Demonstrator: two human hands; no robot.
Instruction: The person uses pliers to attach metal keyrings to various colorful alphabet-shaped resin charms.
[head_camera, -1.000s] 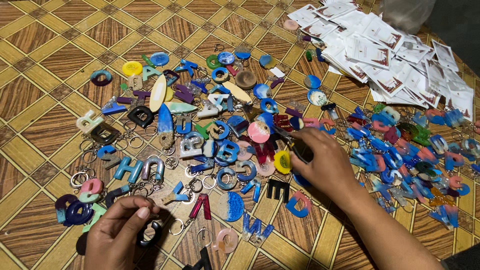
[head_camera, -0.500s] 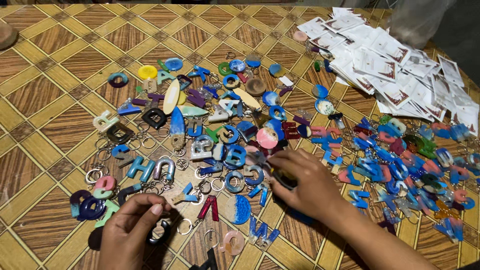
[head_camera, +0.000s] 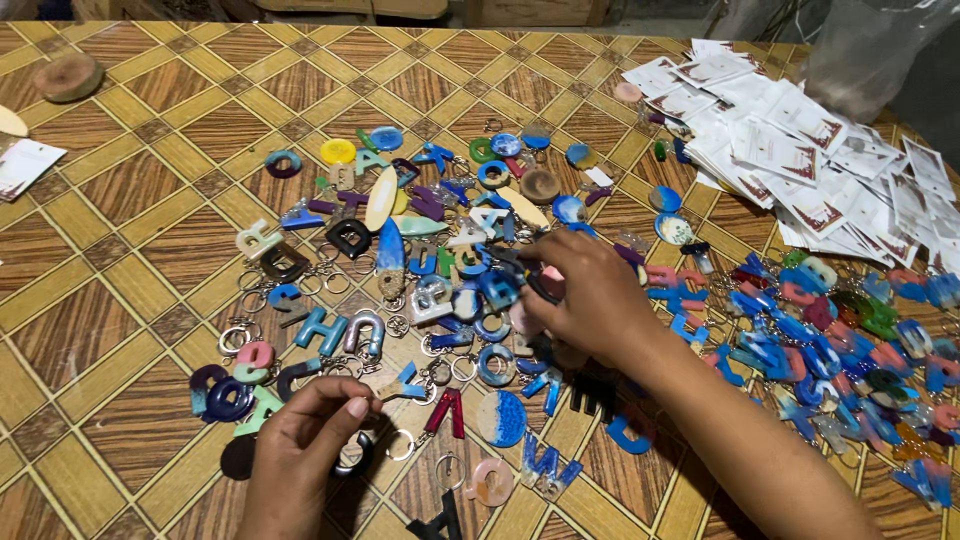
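A wide scatter of coloured letter-shaped keychains (head_camera: 420, 290) with metal rings lies on a patterned wooden table (head_camera: 130, 190). My left hand (head_camera: 305, 445) is at the near edge of the scatter, fingers closed on a dark ring-shaped keychain (head_camera: 355, 458). My right hand (head_camera: 590, 295) reaches into the middle of the pile, its fingertips pinching a dark piece (head_camera: 540, 285) next to a blue letter (head_camera: 497, 288). What exactly the right fingers grip is partly hidden.
A dense heap of blue and pink keychains (head_camera: 830, 340) lies at the right. White paper cards (head_camera: 800, 150) are stacked at the back right. A round wooden disc (head_camera: 68, 76) and a white card (head_camera: 25, 165) sit at the far left.
My right hand has moved left and away from me, from the right side of the scatter into its middle. My left hand keeps hold of the dark ring keychain.
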